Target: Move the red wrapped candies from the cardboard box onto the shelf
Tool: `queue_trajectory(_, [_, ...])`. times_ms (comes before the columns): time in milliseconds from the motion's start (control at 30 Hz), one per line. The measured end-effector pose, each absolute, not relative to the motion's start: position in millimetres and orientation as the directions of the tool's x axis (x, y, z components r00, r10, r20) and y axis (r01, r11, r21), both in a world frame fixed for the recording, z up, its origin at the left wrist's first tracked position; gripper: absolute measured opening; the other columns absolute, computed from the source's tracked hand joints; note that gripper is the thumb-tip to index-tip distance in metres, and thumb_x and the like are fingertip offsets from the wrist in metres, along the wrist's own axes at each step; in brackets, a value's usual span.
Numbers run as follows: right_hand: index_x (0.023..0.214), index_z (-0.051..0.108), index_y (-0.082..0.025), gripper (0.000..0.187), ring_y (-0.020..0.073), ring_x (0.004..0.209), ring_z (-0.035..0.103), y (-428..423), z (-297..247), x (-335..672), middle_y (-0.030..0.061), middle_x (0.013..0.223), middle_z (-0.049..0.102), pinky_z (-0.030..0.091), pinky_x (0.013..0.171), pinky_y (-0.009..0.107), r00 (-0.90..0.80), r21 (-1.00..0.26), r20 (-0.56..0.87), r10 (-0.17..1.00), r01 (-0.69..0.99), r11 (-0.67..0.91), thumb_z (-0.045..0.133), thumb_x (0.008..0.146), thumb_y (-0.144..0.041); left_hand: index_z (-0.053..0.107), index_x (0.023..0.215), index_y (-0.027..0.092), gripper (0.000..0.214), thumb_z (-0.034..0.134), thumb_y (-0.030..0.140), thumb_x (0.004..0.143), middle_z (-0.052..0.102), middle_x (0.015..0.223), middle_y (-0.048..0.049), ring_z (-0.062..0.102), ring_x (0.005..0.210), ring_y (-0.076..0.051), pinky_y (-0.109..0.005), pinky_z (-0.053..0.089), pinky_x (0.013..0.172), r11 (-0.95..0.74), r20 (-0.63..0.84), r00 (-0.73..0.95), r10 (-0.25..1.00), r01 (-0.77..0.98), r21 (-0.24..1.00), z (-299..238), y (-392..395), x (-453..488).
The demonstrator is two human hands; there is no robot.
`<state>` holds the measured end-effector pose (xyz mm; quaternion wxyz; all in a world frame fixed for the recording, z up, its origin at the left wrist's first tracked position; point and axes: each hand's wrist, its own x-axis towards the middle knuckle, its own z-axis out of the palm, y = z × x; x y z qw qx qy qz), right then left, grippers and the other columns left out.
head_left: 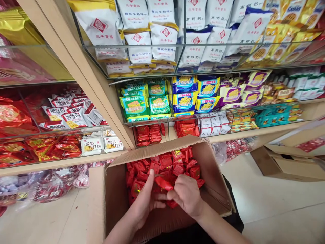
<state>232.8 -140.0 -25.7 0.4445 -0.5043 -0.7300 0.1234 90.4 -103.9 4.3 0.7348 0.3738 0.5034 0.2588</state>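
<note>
An open cardboard box (101, 189) sits in front of me, holding several small red snack packets (167, 162). Both my hands are inside it. My left hand (146, 200) is curled around red packets, its thumb raised. My right hand (186, 195) is closed over more red packets, with one packet (164, 183) sticking out between the two hands.
Glass-fronted shelves (142, 73) behind the box hold white, green, blue, purple and red snack bags. A low bin (148, 135) of matching red packets lies just beyond the box. Bagged sweets (50, 186) lie on the floor at left. Another cardboard box (286, 164) sits at right.
</note>
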Motion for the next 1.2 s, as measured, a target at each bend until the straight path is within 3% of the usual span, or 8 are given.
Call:
queue_trajectory(100, [0.059, 0.052, -0.022, 0.025, 0.0150, 0.061, 0.046, -149.2, -20.5, 235.3, 0.0008, 0.057, 0.049, 0.036, 0.062, 0.029, -0.283, -0.543, 0.578, 0.766, 0.567, 0.619, 0.053, 0.074, -0.042, 0.057, 0.092, 0.019, 0.026, 0.049, 0.037, 0.075, 0.062, 0.082, -0.0040, 0.057, 0.067, -0.013, -0.025, 0.045, 0.061, 0.740, -0.560, 0.544, 0.625, -0.184, 0.647, 14.7, -106.5, 86.7])
queue_trajectory(167, [0.075, 0.056, -0.023, 0.021, 0.0196, 0.080, 0.049, -155.9, -15.4, 233.0, 0.0049, 0.078, 0.056, 0.038, 0.075, 0.035, -0.124, -0.666, 0.564, 0.816, 0.516, 0.539, 0.056, 0.071, -0.043, 0.053, 0.102, 0.023, 0.030, 0.056, 0.023, 0.071, 0.058, 0.103, -0.0039, 0.057, 0.085, -0.014, -0.025, 0.045, 0.073, 0.664, -0.468, 0.521, 0.714, -0.292, 0.688, 18.0, -107.1, 84.0])
queue_trajectory(267, [0.107, 0.046, -0.026, 0.035, 0.0222, 0.100, 0.046, -159.9, -7.2, 225.9, 0.0085, 0.112, 0.048, 0.036, 0.085, 0.038, 0.192, -0.956, 0.258, 0.947, 0.196, 0.220, 0.053, 0.075, -0.036, 0.042, 0.115, 0.029, 0.048, 0.057, 0.017, 0.071, 0.048, 0.121, -0.0028, 0.050, 0.102, -0.017, -0.029, 0.042, 0.083, 0.544, -0.335, 0.509, 0.793, -0.342, 0.766, 20.1, -106.2, 82.1])
queue_trajectory(367, [0.112, 0.042, -0.026, 0.037, 0.0179, 0.093, 0.052, -153.9, -1.9, 218.9, 0.0057, 0.105, 0.053, 0.041, 0.080, 0.032, 0.107, -0.974, -0.120, 0.987, -0.207, -0.096, 0.051, 0.077, -0.032, 0.032, 0.122, 0.034, 0.056, 0.055, 0.018, 0.073, 0.042, 0.127, -0.0019, 0.046, 0.108, -0.019, -0.033, 0.040, 0.088, 0.442, -0.246, 0.496, 0.833, -0.328, 0.835, 20.2, -105.5, 84.4])
queue_trajectory(433, [0.103, 0.049, -0.023, 0.030, 0.0156, 0.085, 0.054, -147.4, -0.3, 217.1, 0.0029, 0.093, 0.058, 0.042, 0.076, 0.029, 0.029, -0.943, -0.187, 0.982, -0.285, -0.171, 0.055, 0.074, -0.031, 0.027, 0.125, 0.034, 0.059, 0.054, 0.020, 0.074, 0.040, 0.129, -0.0024, 0.044, 0.110, -0.019, -0.034, 0.039, 0.091, 0.376, -0.216, 0.474, 0.854, -0.275, 0.885, 19.9, -105.6, 85.9])
queue_trajectory(700, [0.084, 0.054, -0.019, 0.021, 0.0103, 0.063, 0.047, -115.5, 26.4, 239.3, -0.0018, 0.069, 0.052, 0.041, 0.057, 0.021, 0.125, -0.976, -0.177, 0.976, -0.147, -0.158, 0.060, 0.069, -0.032, 0.037, 0.121, 0.027, 0.051, 0.054, 0.028, 0.073, 0.043, 0.125, -0.0063, 0.043, 0.111, -0.020, -0.034, 0.036, 0.094, 0.027, -0.028, 0.373, 0.927, 0.009, 1.000, 31.9, -84.1, 59.0])
queue_trajectory(1033, [0.099, 0.052, -0.022, 0.032, 0.0164, 0.091, 0.054, -101.2, 22.4, 195.6, 0.0019, 0.094, 0.060, 0.042, 0.081, 0.031, -0.073, -0.940, -0.148, 0.986, -0.300, -0.163, 0.061, 0.068, -0.029, 0.051, 0.091, 0.018, 0.028, 0.059, 0.030, 0.068, 0.061, 0.090, -0.0035, 0.058, 0.081, -0.016, -0.029, 0.048, 0.072, 0.194, -0.167, 0.185, 0.969, -0.143, 0.970, 26.4, -83.7, 73.0])
queue_trajectory(1200, [0.101, 0.050, -0.022, 0.026, 0.0185, 0.083, 0.056, -89.4, 27.5, 219.1, 0.0047, 0.094, 0.060, 0.043, 0.076, 0.033, 0.041, -0.995, 0.025, 0.999, 0.097, 0.021, 0.051, 0.076, -0.029, 0.050, 0.100, 0.021, 0.030, 0.049, 0.034, 0.074, 0.058, 0.094, -0.0048, 0.055, 0.085, -0.017, -0.029, 0.045, 0.074, -0.190, 0.130, 0.166, 0.978, 0.427, 0.884, 29.4, -57.2, 34.8])
